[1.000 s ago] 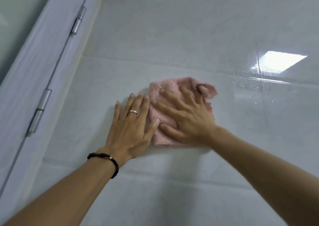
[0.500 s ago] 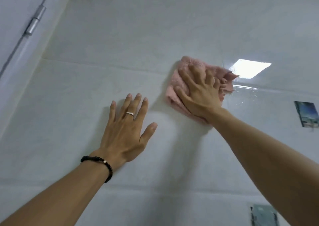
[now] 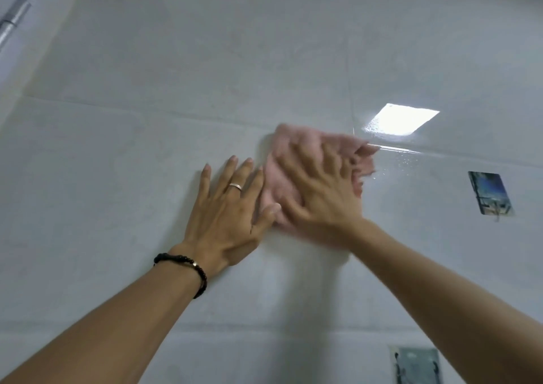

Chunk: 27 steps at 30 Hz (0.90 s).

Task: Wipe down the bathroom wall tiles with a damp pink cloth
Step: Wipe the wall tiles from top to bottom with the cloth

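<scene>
Pink cloth (image 3: 274, 184) lies blurred against the wall tiles (image 3: 147, 154), pressed flat under the spread fingers of the right hand (image 3: 320, 195). Just left, the left hand (image 3: 226, 216) rests flat on the tile, fingers straight, holding nothing. Right of them, wet tile reflects a bright light patch (image 3: 402, 119); a sticker (image 3: 489, 192) sits farther right.

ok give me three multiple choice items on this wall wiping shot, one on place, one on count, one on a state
1. Where is the crumpled pink cloth?
A. under the right hand
B. under the left hand
C. on the floor

2. How many silver rings show on the left hand?
A. none
B. one
C. three

3. How are the right hand's fingers?
A. clenched in a fist
B. spread, pressing the cloth
C. pinching a corner

Key: A, pink shows round the right hand; B, one band on one finger; B, fingers lie splayed, though blurred.
</scene>
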Each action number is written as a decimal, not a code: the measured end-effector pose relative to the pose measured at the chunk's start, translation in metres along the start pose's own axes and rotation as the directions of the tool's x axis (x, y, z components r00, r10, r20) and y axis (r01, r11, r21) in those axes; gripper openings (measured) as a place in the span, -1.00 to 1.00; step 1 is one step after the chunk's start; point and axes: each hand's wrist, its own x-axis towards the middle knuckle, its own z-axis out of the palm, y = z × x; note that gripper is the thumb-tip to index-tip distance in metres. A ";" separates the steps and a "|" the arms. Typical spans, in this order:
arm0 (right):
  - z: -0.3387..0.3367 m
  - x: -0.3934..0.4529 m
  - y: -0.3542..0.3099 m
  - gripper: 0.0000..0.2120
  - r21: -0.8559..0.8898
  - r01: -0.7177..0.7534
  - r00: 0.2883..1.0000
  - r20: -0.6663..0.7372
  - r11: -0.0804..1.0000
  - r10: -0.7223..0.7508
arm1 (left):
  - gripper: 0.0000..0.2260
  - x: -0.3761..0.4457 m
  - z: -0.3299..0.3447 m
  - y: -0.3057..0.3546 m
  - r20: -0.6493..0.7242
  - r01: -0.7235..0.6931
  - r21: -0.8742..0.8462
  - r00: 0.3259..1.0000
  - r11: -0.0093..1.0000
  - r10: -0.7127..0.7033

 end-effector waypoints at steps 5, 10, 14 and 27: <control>-0.007 0.008 0.047 -0.32 -0.040 -0.062 0.998 0.027 0.997 0.064 | -0.31 -0.018 0.002 -0.006 -0.033 -0.042 -0.024 0.999 0.999 0.042; 0.005 -0.021 -0.021 -0.33 0.005 -0.116 0.993 -0.006 0.993 0.116 | -0.32 -0.043 0.002 -0.017 -0.003 -0.039 -0.008 0.999 0.999 0.039; 0.010 -0.067 -0.017 -0.34 -0.056 0.235 0.971 0.060 0.970 -0.232 | -0.33 -0.070 -0.004 -0.029 0.035 -0.061 0.020 0.998 0.998 0.060; 0.019 -0.095 -0.081 -0.30 -0.053 0.123 0.992 0.017 0.991 -0.123 | -0.36 -0.140 -0.023 -0.073 0.098 -0.045 0.067 0.994 0.997 0.038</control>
